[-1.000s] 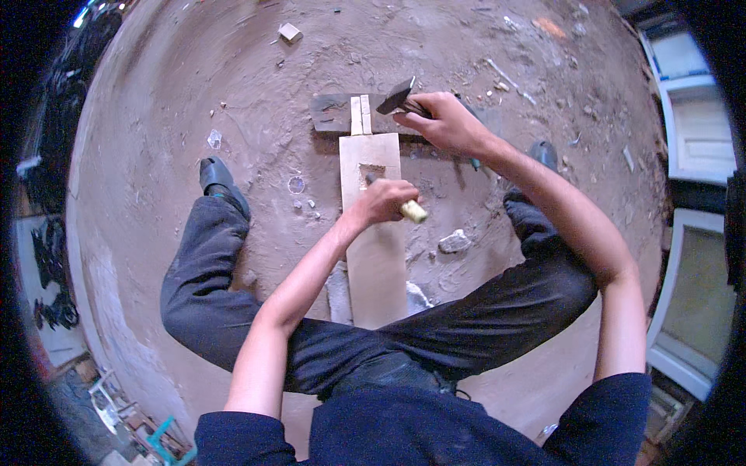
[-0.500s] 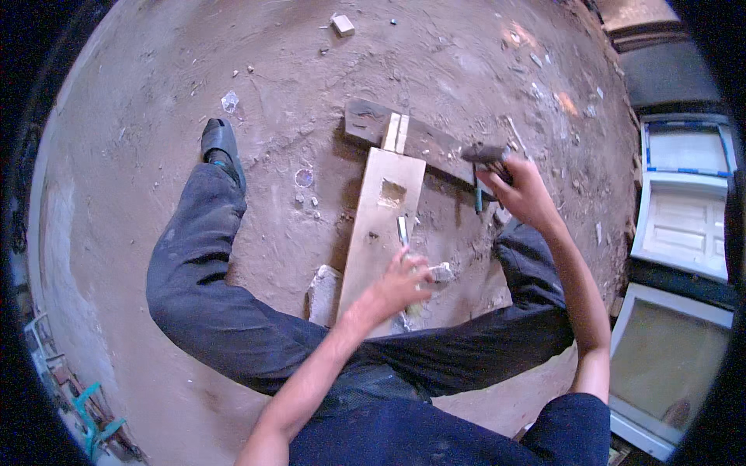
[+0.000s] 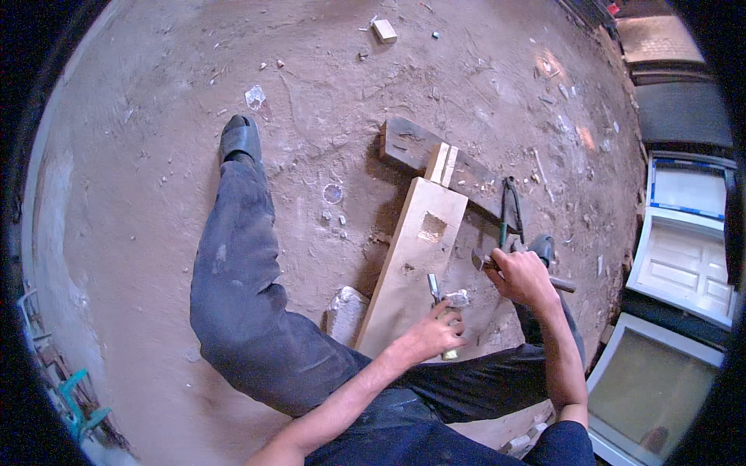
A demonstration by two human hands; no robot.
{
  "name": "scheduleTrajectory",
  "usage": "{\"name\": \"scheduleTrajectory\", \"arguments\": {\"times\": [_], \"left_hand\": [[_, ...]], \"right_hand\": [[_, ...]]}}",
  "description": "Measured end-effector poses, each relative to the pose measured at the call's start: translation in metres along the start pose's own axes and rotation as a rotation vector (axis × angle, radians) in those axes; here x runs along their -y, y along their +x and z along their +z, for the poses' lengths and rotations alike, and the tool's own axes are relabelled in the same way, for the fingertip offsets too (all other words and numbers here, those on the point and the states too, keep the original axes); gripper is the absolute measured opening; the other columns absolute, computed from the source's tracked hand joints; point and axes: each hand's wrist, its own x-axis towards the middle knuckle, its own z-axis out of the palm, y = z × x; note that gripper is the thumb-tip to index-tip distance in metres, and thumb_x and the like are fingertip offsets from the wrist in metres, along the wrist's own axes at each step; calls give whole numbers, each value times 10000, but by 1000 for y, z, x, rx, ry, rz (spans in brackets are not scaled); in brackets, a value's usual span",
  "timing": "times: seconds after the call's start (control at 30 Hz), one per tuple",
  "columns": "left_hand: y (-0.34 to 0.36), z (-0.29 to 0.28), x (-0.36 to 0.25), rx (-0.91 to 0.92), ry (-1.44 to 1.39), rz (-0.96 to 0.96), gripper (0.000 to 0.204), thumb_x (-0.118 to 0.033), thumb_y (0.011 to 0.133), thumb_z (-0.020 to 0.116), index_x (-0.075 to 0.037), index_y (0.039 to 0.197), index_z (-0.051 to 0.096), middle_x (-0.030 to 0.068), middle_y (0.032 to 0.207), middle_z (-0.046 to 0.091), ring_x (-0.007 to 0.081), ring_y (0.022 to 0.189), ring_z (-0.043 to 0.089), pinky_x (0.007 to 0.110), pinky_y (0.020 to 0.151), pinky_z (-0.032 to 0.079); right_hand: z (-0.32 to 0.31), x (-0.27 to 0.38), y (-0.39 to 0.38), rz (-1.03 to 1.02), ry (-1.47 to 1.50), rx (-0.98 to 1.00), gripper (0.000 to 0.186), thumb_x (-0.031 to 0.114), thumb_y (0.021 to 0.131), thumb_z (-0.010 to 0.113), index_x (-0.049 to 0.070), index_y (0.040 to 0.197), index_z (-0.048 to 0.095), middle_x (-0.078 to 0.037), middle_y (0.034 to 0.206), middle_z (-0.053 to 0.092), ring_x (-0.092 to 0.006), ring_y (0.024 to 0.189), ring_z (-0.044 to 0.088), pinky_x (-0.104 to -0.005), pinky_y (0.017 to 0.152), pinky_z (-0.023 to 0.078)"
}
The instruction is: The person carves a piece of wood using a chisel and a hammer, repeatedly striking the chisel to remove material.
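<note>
My left hand (image 3: 431, 335) is closed around a chisel (image 3: 434, 289) above the near part of a pale wooden board (image 3: 400, 268). The chisel's blade points away from me; a yellowish handle end shows below my fingers. A rectangular recess (image 3: 432, 227) is cut in the board, with a smaller dark mark nearer me. The board's narrow, slotted far end (image 3: 442, 165) rests on a dark plank (image 3: 408, 144) on the ground. To the right of the board, my right hand (image 3: 524, 278) grips a hammer (image 3: 561, 285), its head beside my thumb.
Dark-handled pincers (image 3: 518, 206) lean at the plank's right end. A whitish block (image 3: 346, 314) lies left of the board. My legs (image 3: 241, 272) spread around the work. A small wood block (image 3: 384, 31) lies far off. White framed panels (image 3: 684, 248) stand at the right.
My right hand has brought the hammer down and nearer to me, uncovering the pincers. My left hand still holds the chisel over the board. The whole view has shifted.
</note>
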Motion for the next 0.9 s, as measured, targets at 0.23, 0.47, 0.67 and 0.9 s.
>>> {"name": "scheduleTrajectory", "arguments": {"times": [0.23, 0.47, 0.67, 0.9], "left_hand": [[4, 10, 11, 148, -40, -76, 328, -205, 846, 571, -236, 1168, 628, -19, 936, 649, 180, 994, 628, 446, 1063, 404], [19, 3, 10, 254, -123, -95, 418, -200, 851, 572, -160, 1267, 577, 38, 975, 619, 208, 995, 614, 409, 944, 453], [30, -36, -15, 508, 101, -27, 465, -144, 823, 569, -101, 1285, 532, 85, 1109, 556, 235, 1048, 558, 365, 908, 452], [45, -85, -11, 828, 56, 391, 285, -200, 834, 548, -122, 1108, 547, 74, 978, 521, 237, 937, 577, 347, 778, 496]], "right_hand": [[-11, -7, -16, 15, 102, -33, 227, 232, 842, 660, 37, 866, 545, -203, 683, 627, -408, 676, 634, -510, 613, 484], [-14, -27, -36, -88, 147, 39, 237, 260, 865, 636, 38, 854, 553, -203, 668, 627, -410, 656, 633, -512, 595, 490], [-42, -2, -67, -214, 191, -40, 278, 297, 906, 601, 31, 841, 551, -190, 614, 620, -377, 596, 648, -483, 551, 505], [-45, 1, -92, -292, 286, -147, 281, 288, 926, 581, 19, 851, 550, -166, 555, 599, -358, 529, 636, -464, 481, 485]]}}
